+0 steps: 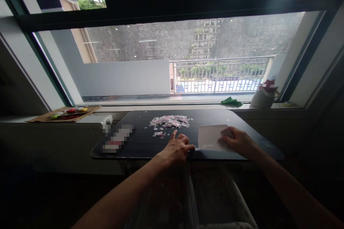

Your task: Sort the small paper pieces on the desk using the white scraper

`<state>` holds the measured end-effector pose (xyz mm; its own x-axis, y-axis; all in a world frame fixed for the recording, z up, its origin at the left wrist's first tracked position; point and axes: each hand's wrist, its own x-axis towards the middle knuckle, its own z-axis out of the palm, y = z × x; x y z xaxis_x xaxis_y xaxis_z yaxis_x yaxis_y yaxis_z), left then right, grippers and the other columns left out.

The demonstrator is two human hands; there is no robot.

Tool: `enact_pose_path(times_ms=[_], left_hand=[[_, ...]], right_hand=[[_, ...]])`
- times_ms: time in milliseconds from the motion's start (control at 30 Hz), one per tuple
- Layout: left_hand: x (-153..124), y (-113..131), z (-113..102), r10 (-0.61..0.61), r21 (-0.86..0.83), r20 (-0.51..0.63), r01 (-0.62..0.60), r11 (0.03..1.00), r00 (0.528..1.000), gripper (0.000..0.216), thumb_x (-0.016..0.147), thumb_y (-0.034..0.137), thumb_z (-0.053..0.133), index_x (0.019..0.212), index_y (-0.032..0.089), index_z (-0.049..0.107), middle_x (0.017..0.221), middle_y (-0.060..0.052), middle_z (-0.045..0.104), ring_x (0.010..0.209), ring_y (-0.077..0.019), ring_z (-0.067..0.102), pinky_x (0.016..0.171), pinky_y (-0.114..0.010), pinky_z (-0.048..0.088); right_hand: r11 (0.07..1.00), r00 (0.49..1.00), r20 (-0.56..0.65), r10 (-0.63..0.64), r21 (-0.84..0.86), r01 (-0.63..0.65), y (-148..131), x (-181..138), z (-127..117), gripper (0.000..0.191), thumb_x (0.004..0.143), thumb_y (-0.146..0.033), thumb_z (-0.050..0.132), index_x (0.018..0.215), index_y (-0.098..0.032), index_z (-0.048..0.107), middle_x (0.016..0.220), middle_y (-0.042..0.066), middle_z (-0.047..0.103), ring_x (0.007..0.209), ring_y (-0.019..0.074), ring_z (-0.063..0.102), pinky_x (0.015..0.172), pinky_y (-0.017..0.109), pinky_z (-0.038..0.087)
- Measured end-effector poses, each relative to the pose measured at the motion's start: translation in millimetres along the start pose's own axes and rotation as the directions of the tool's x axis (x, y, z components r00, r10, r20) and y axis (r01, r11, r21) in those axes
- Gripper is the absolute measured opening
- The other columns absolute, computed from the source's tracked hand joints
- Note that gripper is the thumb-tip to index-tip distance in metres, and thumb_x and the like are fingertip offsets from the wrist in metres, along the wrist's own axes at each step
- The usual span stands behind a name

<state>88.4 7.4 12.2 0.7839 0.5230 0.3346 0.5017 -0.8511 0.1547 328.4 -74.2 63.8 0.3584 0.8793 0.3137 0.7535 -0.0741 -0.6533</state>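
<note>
A pile of small pink and white paper scraps (170,121) lies on a dark table (139,143) by the window. My left hand (177,148) rests at the table's front edge just below the scraps, fingers curled, thumb pointing up toward them. My right hand (238,141) lies flat on the right side of a white rectangular card (211,137) that rests on the table. A clear plastic bag (193,200) hangs below the table edge between my arms.
A blurred flat object (118,137) lies at the table's left. On the sill stand a white pot with a red plant (264,96), a green cloth (231,102) and a cardboard sheet with coloured items (66,113). A white radiator-like unit (94,118) sits beside the table.
</note>
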Motion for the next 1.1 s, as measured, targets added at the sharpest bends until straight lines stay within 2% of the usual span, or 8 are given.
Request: enact_pose_path(times_ms=[200,333,433,600,733,833,933,1100], left_hand=[[-11,-20,-10,-0.134,0.003,-0.061,0.134,0.991,0.989,0.027,0.076,0.011,0.056,0.088,0.026,0.075,0.096,-0.006,0.066,0.107,-0.0271,0.057,0.115,-0.062,0.019],[-27,-32,-14,-0.201,-0.023,-0.122,0.200,0.980,0.972,0.030,0.079,0.013,0.051,0.091,0.026,0.075,0.095,-0.006,0.068,0.103,-0.0242,0.059,0.114,-0.056,0.026],[-30,-36,-9,-0.239,-0.051,-0.180,0.234,0.971,0.954,0.030,0.079,0.013,0.051,0.093,0.025,0.075,0.095,-0.005,0.069,0.100,-0.0232,0.061,0.111,-0.052,0.033],[-30,-43,8,-0.303,-0.117,-0.283,0.281,0.953,0.910,0.026,0.078,0.013,0.053,0.087,0.024,0.075,0.090,-0.004,0.071,0.095,-0.0216,0.062,0.102,-0.044,0.042],[-30,-47,13,-0.328,-0.152,-0.334,0.293,0.944,0.883,0.023,0.078,0.014,0.054,0.087,0.023,0.073,0.087,-0.004,0.070,0.095,-0.0222,0.061,0.096,-0.042,0.046],[-32,-45,11,-0.307,-0.156,-0.341,0.268,0.951,0.889,0.021,0.079,0.017,0.055,0.086,0.023,0.073,0.088,-0.005,0.069,0.097,-0.0231,0.061,0.098,-0.046,0.044],[-35,-39,9,-0.248,-0.148,-0.320,0.211,0.966,0.914,0.017,0.079,0.024,0.060,0.090,0.025,0.074,0.094,-0.004,0.068,0.103,-0.0242,0.060,0.109,-0.053,0.033],[-38,-34,5,-0.147,-0.118,-0.215,0.124,0.985,0.966,0.025,0.078,0.038,0.067,0.098,0.025,0.072,0.102,-0.005,0.065,0.110,-0.0270,0.058,0.116,-0.061,0.019]], right_hand=[[0.999,1.000,0.022,0.019,0.032,-0.019,-5,-7,-3,0.005,0.069,-0.023,0.061,0.064,-0.023,0.059,0.057,-0.002,0.063,0.057,0.0167,0.059,0.054,0.026,0.041],[0.995,0.998,0.060,-0.021,0.102,0.015,-20,-7,14,0.004,0.072,-0.026,0.060,0.070,-0.023,0.061,0.064,-0.001,0.066,0.060,0.0158,0.060,0.055,0.025,0.043],[0.989,0.996,0.081,-0.042,0.142,0.030,-22,-5,25,0.003,0.071,-0.025,0.061,0.070,-0.022,0.061,0.065,-0.001,0.067,0.060,0.0153,0.060,0.054,0.024,0.043],[0.987,0.998,0.057,0.001,0.162,-0.010,8,1,3,0.005,0.063,-0.023,0.066,0.065,-0.023,0.061,0.056,-0.004,0.062,0.055,0.0140,0.056,0.051,0.024,0.040],[0.964,0.992,0.093,0.087,0.242,-0.107,37,11,-15,0.011,0.062,-0.028,0.069,0.071,-0.022,0.065,0.061,-0.001,0.067,0.057,0.0154,0.059,0.050,0.024,0.043],[0.925,0.974,0.140,0.177,0.315,-0.213,49,17,-11,0.010,0.062,-0.026,0.068,0.070,-0.021,0.064,0.062,0.000,0.068,0.056,0.0164,0.061,0.051,0.025,0.046],[0.875,0.948,0.204,0.244,0.375,-0.306,54,17,-3,0.009,0.059,-0.021,0.067,0.068,-0.020,0.064,0.062,0.000,0.069,0.056,0.0162,0.062,0.052,0.026,0.048],[0.811,0.909,0.317,0.269,0.435,-0.392,52,8,-2,0.011,0.059,-0.019,0.070,0.070,-0.019,0.068,0.064,0.000,0.071,0.058,0.0164,0.064,0.054,0.025,0.048]])
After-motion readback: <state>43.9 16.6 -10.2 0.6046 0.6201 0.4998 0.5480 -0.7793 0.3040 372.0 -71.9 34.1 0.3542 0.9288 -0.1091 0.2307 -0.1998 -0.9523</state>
